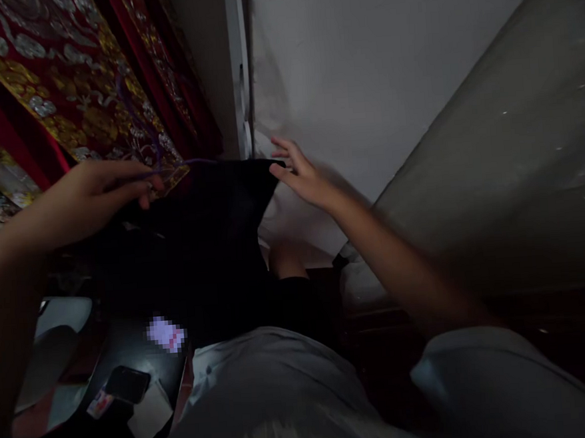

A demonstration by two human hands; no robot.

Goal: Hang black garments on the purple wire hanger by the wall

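Observation:
A piece of black cloth (212, 218) is stretched between my two hands, its upper edge nearly level. At its left end my left hand (114, 185) is closed, thumb against fingers, at the cloth's edge. A purple cord (152, 132) runs by these fingers and along the cloth's top. Next to the fingertips is a small shiny piece with a yellowish edge (175, 180). My right hand (296, 172) pinches the cloth's right corner between thumb and finger, other fingers raised. Low light hides where the cloth ends below.
Red embroidered cloth (88, 93) with gold and silver patterns hangs at the upper left. A pale wall (361, 54) rises ahead, and a plastic-covered surface (510, 184) slants at the right. On a dark tabletop (125, 337) lie a lit phone (166, 333) and a dark phone-like object (128, 384).

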